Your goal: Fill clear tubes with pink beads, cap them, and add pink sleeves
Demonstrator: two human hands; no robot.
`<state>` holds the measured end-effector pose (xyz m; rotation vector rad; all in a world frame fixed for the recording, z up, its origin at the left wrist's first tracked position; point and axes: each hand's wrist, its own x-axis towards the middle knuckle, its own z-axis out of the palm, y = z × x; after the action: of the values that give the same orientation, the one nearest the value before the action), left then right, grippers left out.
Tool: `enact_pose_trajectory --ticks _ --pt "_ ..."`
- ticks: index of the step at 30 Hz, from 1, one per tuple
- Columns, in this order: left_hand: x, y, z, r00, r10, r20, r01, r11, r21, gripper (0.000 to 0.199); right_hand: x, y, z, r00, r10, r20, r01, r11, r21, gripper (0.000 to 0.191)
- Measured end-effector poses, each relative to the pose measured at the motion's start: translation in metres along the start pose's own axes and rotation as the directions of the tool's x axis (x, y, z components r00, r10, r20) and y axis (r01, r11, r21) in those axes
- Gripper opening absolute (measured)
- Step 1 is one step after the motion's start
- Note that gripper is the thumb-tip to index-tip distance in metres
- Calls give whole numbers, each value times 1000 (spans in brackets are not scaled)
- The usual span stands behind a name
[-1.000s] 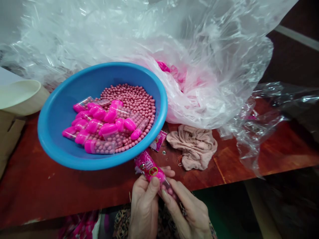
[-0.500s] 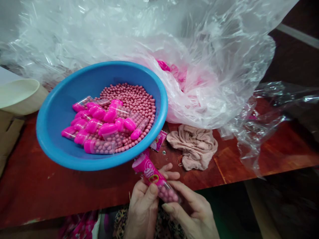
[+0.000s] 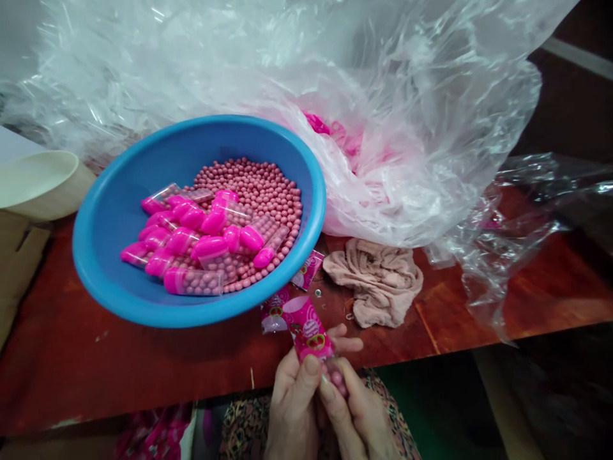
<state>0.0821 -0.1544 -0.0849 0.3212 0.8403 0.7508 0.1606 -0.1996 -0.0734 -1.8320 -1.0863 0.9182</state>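
Low in the view, my left hand (image 3: 297, 396) is closed around a pink printed sleeve (image 3: 309, 329), thumb pressed on its front. The sleeve stands tilted up and to the left, its top end wide. My right hand (image 3: 357, 402) pinches a clear tube of pink balls (image 3: 336, 380) whose upper part sits inside the sleeve. The tube's far end is hidden by my fingers. Just above sits a blue basin (image 3: 115, 287) with loose pink balls (image 3: 249, 179) and several filled clear tubes with bright pink caps (image 3: 211, 248).
More printed sleeves (image 3: 274, 310) lie by the basin's rim. A crumpled beige cloth (image 3: 378, 278) is to their right on the red-brown table (image 3: 158, 364). Clear plastic bags (image 3: 407, 160) are heaped behind, pink pieces within. At left stand a cream bowl (image 3: 43, 185) and cardboard (image 3: 19, 255).
Both hands have shifted slightly right with the tube and sleeve. The sleeve is turned more upright, and my right fingers have moved closer in around the tube. Another sleeve behind is now uncovered.
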Motion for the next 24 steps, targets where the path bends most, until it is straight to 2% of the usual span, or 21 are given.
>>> enact_pose_trajectory --ticks 2,4,8,13,16,19,21,24 --pt "0 1 0 1000 2 -21 -3 999 -44 32 8 -4 -7 997 -9 76 5 998 59 36" --pt "1 4 -2 999 21 -41 -23 999 -45 32 12 -6 -12 995 -17 103 11 998 62 36" --pt "2 4 -6 998 48 -44 -46 998 41 32 8 -3 -14 1000 -29 1 29 999 -19 36" --pt "-3 -11 -7 989 125 -83 -112 983 145 34 0 6 -9 997 -71 26 71 997 -27 41" --pt "-4 -16 -11 992 95 -88 -85 990 111 32 3 7 -9 998 -67 -14 66 997 -44 39" --pt "-3 -11 -18 999 30 -14 -30 999 11 32 8 2 -9 996 -82 37 81 997 18 37" --pt "-2 -3 -20 1000 11 21 -11 1000 -29 37 10 -3 -10 997 -67 27 65 997 41 38" --pt "-2 8 -18 999 30 -21 -30 999 -29 39 9 -9 -10 999 -29 34 28 999 20 36"
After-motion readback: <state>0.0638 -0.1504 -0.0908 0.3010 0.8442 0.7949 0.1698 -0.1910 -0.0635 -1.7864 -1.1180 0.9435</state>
